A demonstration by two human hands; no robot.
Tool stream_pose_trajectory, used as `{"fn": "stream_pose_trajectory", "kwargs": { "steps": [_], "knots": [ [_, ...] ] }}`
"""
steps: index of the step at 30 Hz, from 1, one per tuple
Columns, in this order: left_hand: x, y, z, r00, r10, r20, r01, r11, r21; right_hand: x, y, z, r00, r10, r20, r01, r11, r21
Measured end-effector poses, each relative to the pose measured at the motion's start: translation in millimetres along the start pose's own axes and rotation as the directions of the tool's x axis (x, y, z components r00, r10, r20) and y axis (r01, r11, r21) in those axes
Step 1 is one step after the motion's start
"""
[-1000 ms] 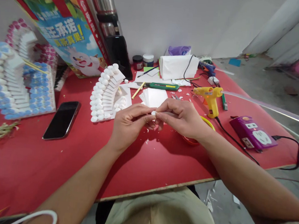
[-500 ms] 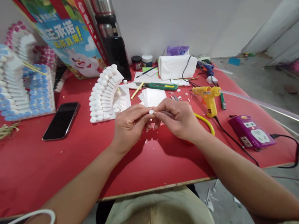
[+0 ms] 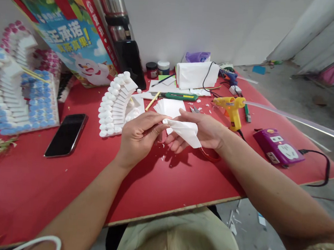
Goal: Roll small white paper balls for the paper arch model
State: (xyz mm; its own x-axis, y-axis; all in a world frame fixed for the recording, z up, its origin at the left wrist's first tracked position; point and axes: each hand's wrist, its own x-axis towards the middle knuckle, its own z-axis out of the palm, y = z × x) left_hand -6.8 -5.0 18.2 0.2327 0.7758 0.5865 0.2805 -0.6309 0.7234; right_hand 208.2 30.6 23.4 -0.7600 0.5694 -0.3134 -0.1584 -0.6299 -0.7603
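Note:
Between thumb and fingers, my left hand (image 3: 140, 136) pinches the rounded white end of a piece of white paper (image 3: 185, 131). The paper's loose tail flares out to the right, across my right hand (image 3: 199, 129). That hand lies open, palm turned up and fingers stretched, under the tail. Behind them is a stack of white paper squares (image 3: 171, 107). Left of my hands stands a white curved model (image 3: 115, 104) edged with rows of small white rounded pieces. More such pieces lie on its base, partly hidden by my left hand.
A yellow glue gun (image 3: 232, 110) and a purple power socket (image 3: 280, 147) sit at the right. A green cutter (image 3: 180, 96) lies at the back. Leftward are a phone (image 3: 66, 135), a blue-and-white model (image 3: 20, 95), a thermos (image 3: 114, 16) and a printed box (image 3: 75, 38).
My right hand has let go of its pinch and opened palm up, moving slightly right. The paper's white tail now shows spread over it; before, only a small white end was visible.

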Motion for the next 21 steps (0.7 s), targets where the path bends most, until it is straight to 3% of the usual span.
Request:
{"fn": "stream_pose_trajectory", "kwargs": {
  "steps": [4, 9, 13, 16, 21],
  "knots": [
    [-1, -3, -1.7, 0.997, 0.051, 0.051, -0.055, 0.996, 0.068, 0, 2, 7, 0.995, 0.006, 0.103, -0.007, 1.0, 0.009],
    [-2, -6, 0.1, 0.996, 0.06, 0.064, -0.066, 0.993, 0.093, -4, 5, 13, 0.996, -0.09, 0.006, 0.09, 0.996, -0.011],
    [-1, -6, 1.9, 0.999, 0.03, 0.036, -0.033, 0.995, 0.09, -6, 8, 14, 0.977, -0.212, -0.017, 0.205, 0.96, -0.193],
    [0, -5, 2.2, 1.0, 0.023, 0.018, -0.025, 0.996, 0.088, -8, 8, 16, 0.954, -0.298, -0.002, 0.269, 0.865, -0.423],
    [-1, -5, 2.9, 1.0, -0.027, 0.007, 0.026, 0.996, 0.089, -7, 9, 23, 0.889, -0.452, -0.072, 0.233, 0.582, -0.779]
  ]
}}
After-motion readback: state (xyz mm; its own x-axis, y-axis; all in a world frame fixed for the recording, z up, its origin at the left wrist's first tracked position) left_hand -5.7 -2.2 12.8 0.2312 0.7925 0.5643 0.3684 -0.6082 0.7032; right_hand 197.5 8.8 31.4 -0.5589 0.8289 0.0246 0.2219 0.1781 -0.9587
